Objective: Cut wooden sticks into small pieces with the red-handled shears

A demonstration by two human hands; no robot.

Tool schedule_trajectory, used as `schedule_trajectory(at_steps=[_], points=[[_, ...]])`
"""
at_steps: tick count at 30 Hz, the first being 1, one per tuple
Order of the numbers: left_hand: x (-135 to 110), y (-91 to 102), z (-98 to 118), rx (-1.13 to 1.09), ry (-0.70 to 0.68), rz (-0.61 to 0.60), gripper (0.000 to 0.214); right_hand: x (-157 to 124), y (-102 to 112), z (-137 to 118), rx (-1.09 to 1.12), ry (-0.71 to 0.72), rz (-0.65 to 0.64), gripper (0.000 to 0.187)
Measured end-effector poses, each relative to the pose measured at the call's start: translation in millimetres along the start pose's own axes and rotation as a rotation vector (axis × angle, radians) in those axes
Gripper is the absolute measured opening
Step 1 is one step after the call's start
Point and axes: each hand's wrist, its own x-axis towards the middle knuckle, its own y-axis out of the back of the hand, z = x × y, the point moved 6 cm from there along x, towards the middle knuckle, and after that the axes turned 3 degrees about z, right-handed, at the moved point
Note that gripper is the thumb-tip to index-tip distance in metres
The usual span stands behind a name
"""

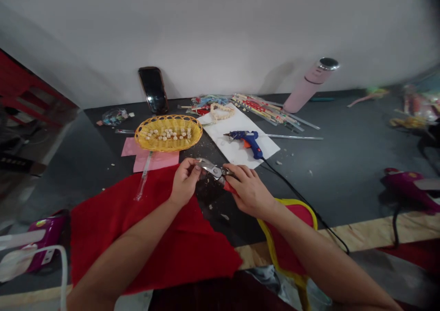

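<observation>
My right hand [248, 189] grips the red handles of a pair of metal shears [213, 169], whose silver blades point left. My left hand [184, 181] is closed at the blade tips, pinching something small that I cannot make out. Both hands hover over the dark table [343, 164] just past a red cloth [137, 228] that lies under my left forearm. Pale crumbs lie scattered on the table below the shears.
A yellow wicker basket [168, 133] of small pale pieces sits behind, on pink paper [151, 157]. A blue glue gun [248, 141] lies on white paper [240, 137], its black cord running right. Sticks [268, 108], a pink bottle [309, 84] and a phone [153, 89] stand at the wall.
</observation>
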Motion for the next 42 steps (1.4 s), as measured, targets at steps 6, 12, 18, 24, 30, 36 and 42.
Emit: schedule_trajectory(at_steps=[6,12,18,24,30,36,42], points=[[-1,-0.7,2,0.051,-0.001,-0.027,0.018,-1,-1,-3,0.018,0.013,0.032,0.034],[-1,-1.6,5,0.073,-0.015,-0.046,0.017,-1,-1,-4,0.010,0.021,0.021,0.031],[-1,-2.1,5,0.072,-0.023,-0.056,0.016,-1,-2,-3,0.036,0.022,0.024,0.030],[-1,-0.2,8,0.027,-0.027,-0.049,0.016,-2,-4,2,0.196,0.010,0.131,0.042],[-4,2.0,8,0.058,0.021,-0.049,0.016,-3,-6,1,0.165,0.005,0.060,0.075],[-6,-3.7,10,-0.166,0.179,-0.130,0.020,-6,-3,1,0.191,-0.004,0.007,0.074],[-8,-9.6,14,-0.331,0.345,-0.242,0.032,-7,5,4,0.170,0.042,0.011,0.068]])
